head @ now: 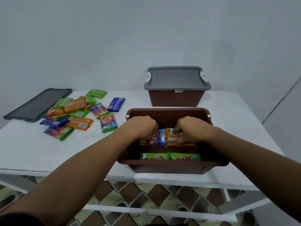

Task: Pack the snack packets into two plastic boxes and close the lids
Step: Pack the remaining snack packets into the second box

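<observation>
1. Far left, at about nine o'clock from the open box, a loose grey lid (36, 105) lies flat on the white table (244, 128), apart from either box.
2. Just beside the lid's right edge sits a jumbled pile of snack packets (73, 115) — green, orange, blue and rainbow-striped — several overlapping. A blue packet (116, 104) lies a little apart at the pile's two o'clock, and a rainbow packet (108, 125) at its four o'clock, nearest the open box.
3. The left hand (143, 128) reaches down into the open brown box (172, 167), fingers curled onto a blue packet (160, 135) standing among the far row; it seems to grip that packet, though the fingertips are partly hidden.
4. In the same box, at six o'clock near the front wall, two green packets (170, 156) stand side by side, touching.
5. The right hand (189, 129) is also inside the box, thumb and fingers pinching an orange packet (171, 135) that sits touching the blue one's right side.
6. At twelve o'clock beyond the open box stands the second brown box (176, 98), its grey lid (176, 79) seated on top with white clips at both ends — well apart from the hands.
</observation>
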